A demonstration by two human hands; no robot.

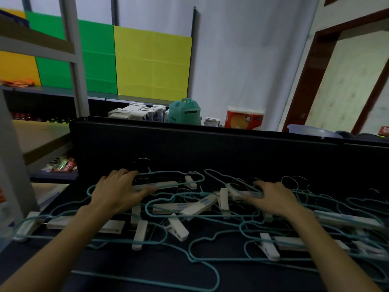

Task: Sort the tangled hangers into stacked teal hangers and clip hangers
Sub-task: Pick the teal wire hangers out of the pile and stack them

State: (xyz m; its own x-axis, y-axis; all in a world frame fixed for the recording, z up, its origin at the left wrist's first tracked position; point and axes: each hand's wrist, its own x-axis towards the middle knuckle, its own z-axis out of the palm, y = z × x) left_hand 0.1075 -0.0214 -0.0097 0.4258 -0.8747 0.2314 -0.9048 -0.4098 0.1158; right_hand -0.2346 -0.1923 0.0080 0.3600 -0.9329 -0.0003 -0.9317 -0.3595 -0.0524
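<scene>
A tangled heap of teal wire hangers [202,228] and hangers with white clips [197,207] covers the dark table [147,268]. My left hand [117,191] lies over the heap's far left part, its fingers spread and touching a white bar of a clip hanger [160,183]. My right hand [273,199] lies over the middle right part, fingers stretched toward another white bar [242,193]. Neither hand plainly grips anything. Loose white clips [179,227] lie among the wires.
A black upright panel [210,148] borders the table's far side. Behind it stand white cartons [136,112], a teal container [184,111] and a red-and-white pack [244,119]. Metal shelving [71,60] rises at left, a doorway [347,81] at right.
</scene>
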